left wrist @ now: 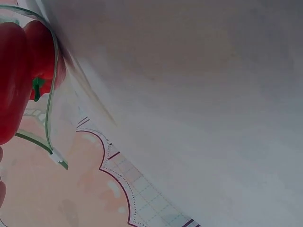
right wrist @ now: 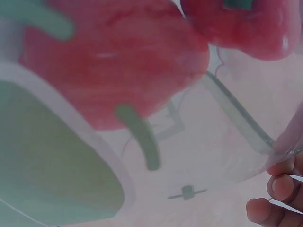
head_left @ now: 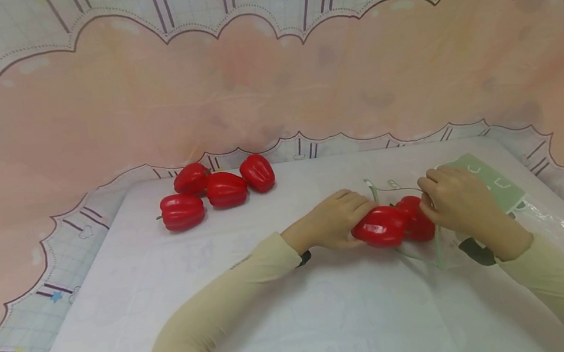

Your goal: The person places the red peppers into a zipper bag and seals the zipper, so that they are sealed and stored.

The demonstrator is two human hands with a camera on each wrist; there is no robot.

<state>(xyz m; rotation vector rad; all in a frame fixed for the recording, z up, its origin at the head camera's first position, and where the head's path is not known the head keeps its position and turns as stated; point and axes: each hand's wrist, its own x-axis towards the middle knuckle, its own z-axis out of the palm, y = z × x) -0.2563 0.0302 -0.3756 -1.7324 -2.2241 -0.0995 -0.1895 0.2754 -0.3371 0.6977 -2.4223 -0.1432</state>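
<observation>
Red pepper point(head_left: 381, 226) sits at the mouth of a clear plastic bag point(head_left: 504, 194), gripped by the left hand point(head_left: 338, 220) with fingers curled over its top; a second pepper point(head_left: 418, 218) lies just beside it, already inside. Right hand point(head_left: 456, 197) pinches the bag's green-trimmed rim, holding it open. Judged from its glossy ribbed skin, the pepper is light, rigid and somewhat slippery; take it across the body, not by the stem. The bag film is thin and limp. Four more peppers point(head_left: 219, 187) lie well apart on the white table point(head_left: 171, 309). Both wrist views are close and blurred; fingertip contact is hidden
</observation>
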